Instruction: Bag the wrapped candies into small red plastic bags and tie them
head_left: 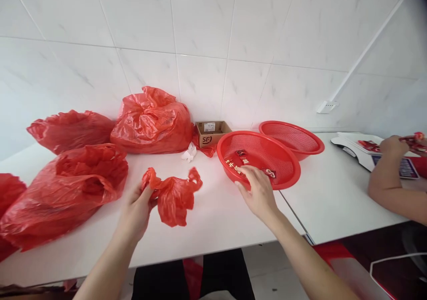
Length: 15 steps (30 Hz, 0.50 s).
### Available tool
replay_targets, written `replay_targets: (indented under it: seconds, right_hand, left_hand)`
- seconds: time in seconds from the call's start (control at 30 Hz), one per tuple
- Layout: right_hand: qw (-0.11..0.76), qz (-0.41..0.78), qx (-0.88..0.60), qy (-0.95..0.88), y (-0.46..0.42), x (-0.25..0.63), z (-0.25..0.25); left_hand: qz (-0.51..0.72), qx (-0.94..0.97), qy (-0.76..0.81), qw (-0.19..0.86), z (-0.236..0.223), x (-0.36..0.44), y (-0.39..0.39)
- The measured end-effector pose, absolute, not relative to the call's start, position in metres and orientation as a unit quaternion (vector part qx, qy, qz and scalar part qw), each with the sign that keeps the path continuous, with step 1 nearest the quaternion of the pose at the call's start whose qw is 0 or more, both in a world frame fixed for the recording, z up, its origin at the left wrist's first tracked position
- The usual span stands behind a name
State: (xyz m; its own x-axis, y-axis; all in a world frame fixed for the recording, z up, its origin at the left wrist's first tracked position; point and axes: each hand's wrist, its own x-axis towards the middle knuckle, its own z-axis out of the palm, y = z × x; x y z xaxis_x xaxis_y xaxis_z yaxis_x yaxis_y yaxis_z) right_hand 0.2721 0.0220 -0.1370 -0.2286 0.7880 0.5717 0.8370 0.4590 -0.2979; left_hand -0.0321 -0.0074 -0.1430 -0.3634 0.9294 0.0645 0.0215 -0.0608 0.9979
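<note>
My left hand point(137, 209) is closed on one edge of a small crumpled red plastic bag point(173, 195), held just above the white table point(213, 220). My right hand point(258, 189) reaches into a red mesh basket point(287, 158), fingers curled down over small wrapped sweets point(238, 166) lying in its bottom. Whether those fingers grip a sweet I cannot see.
Several full red plastic bags point(151, 122) lie at the left and back of the table. A small open cardboard box point(211, 132) stands by the wall, beside a second red basket point(293, 136). Another person's hand point(393, 146) is at a scale point(353, 145) on the right.
</note>
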Motion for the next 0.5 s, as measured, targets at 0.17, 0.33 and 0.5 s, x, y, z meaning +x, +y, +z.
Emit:
replay_targets:
  seconds: [0.17, 0.33, 0.5]
  right_hand:
    - [0.452, 0.16, -0.365, -0.798, -0.003, 0.205, -0.137]
    - [0.272, 0.191, -0.337, -0.881, 0.012, 0.178, -0.174]
    - [0.161, 0.133, -0.396, -0.894, 0.021, 0.213, -0.194]
  left_hand:
    - [0.639, 0.29, 0.47, 0.536, -0.151, -0.011, -0.022]
    - [0.624, 0.26, 0.473, 0.565, -0.156, -0.014, -0.034]
    - [0.659, 0.282, 0.508, 0.478, -0.169, -0.063, -0.049]
